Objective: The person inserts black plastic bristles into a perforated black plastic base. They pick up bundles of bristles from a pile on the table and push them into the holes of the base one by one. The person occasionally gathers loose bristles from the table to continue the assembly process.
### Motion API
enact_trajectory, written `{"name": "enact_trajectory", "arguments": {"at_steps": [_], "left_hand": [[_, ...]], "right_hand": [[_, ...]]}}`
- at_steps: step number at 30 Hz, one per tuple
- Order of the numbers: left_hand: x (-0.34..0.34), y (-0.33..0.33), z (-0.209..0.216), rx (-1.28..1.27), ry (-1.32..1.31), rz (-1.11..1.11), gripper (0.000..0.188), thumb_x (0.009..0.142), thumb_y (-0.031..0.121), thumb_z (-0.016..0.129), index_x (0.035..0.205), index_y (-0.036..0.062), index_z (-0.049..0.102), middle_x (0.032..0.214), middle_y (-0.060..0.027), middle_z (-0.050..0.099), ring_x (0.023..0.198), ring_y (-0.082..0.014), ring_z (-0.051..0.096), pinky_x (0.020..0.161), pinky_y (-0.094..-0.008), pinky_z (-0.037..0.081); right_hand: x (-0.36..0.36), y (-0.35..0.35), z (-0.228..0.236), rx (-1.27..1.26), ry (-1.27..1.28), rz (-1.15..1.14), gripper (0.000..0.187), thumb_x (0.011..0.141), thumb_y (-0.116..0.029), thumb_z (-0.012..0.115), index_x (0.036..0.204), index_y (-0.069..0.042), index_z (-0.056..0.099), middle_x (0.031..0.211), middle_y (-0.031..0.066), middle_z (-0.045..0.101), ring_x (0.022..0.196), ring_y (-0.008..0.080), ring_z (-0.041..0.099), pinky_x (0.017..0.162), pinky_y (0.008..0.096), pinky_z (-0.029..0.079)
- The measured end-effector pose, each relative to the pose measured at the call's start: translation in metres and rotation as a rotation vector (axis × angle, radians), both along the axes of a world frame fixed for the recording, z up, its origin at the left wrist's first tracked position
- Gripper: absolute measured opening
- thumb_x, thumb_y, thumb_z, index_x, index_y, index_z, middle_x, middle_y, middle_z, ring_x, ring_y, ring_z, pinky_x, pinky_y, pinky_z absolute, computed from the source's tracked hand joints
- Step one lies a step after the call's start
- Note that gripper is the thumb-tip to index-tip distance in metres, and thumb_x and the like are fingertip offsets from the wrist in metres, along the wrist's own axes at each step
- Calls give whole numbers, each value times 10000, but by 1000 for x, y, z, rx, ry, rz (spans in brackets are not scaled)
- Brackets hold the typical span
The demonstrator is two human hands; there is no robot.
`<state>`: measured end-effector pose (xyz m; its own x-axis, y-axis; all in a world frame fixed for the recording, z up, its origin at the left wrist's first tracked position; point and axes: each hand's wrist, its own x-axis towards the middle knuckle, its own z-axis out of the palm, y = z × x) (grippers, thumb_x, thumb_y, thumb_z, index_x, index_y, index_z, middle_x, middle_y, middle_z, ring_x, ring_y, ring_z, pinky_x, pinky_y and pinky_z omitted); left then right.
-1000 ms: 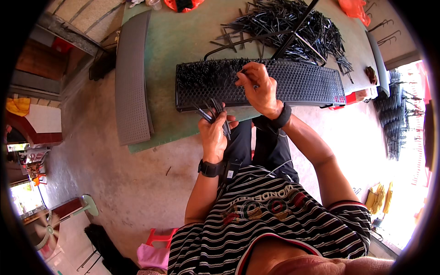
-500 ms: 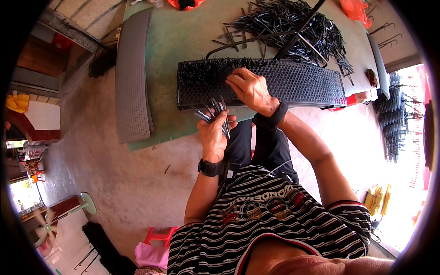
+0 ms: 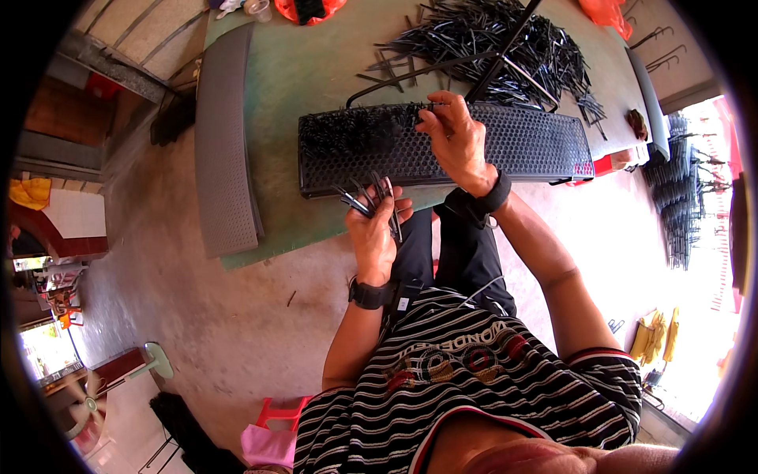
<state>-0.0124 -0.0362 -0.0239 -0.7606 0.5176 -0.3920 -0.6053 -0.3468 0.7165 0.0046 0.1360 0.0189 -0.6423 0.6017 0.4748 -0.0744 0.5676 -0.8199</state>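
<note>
My left hand (image 3: 375, 237) is closed around a loose bunch of thin dark strips (image 3: 365, 197), which fan out past the fingers just in front of a long black panel (image 3: 521, 142). The panel has a honeycomb of holes. Short black bristles (image 3: 347, 136) fill much of its left part, while bare holes show on the right. Over the panel's middle, at the bristles' right edge, my right hand (image 3: 456, 142) has its fingers bent and drawn together near the far edge. Whatever sits between those fingertips is too small to make out.
A heap of loose black strips (image 3: 505, 51) lies on the green table (image 3: 276, 158) behind the panel, beside a black metal frame (image 3: 489, 79). Grey perforated sheets (image 3: 225, 150) lie along the table's left edge. A pink stool (image 3: 276, 415) stands on the floor at lower left.
My right hand has moved right and away from me, from the bristles' near side toward the panel's far edge. My left hand keeps its bunch, in almost the same place.
</note>
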Motion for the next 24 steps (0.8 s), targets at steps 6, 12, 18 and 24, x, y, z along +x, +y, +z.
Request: {"name": "enact_trajectory", "arguments": {"at_steps": [6, 12, 18, 24], "left_hand": [[0, 1, 2, -13, -37, 39, 161, 850, -25, 576, 1010, -18, 587, 845, -93, 614, 691, -218, 641, 625, -357, 559], [-1, 0, 2, -29, -38, 52, 172, 844, -18, 592, 1015, -30, 589, 809, -72, 595, 629, -182, 623, 574, -327, 555], [-3, 1, 5, -10, -16, 62, 166, 847, -19, 586, 1012, -30, 590, 836, -81, 614, 626, -174, 619, 581, -306, 543], [3, 10, 1, -9, -7, -1, 155, 873, 4, 560, 1024, -12, 593, 867, -95, 628, 680, -212, 644, 594, -327, 546]], "right_hand": [[-9, 12, -25, 117, -43, 17, 214, 869, -16, 580, 1058, -20, 481, 730, 113, 643, 679, 174, 682, 545, 240, 501], [-17, 19, -26, 551, -141, 20, 113, 820, -98, 615, 896, -31, 565, 714, 123, 624, 635, 321, 616, 542, 391, 479], [3, -10, -1, 254, -379, 99, 202, 749, -193, 721, 829, -15, 669, 692, 120, 637, 560, 210, 615, 525, 312, 472], [28, -24, -9, -432, -354, 186, 177, 815, -120, 641, 867, 49, 629, 694, 107, 652, 559, 150, 629, 514, 272, 485]]}}
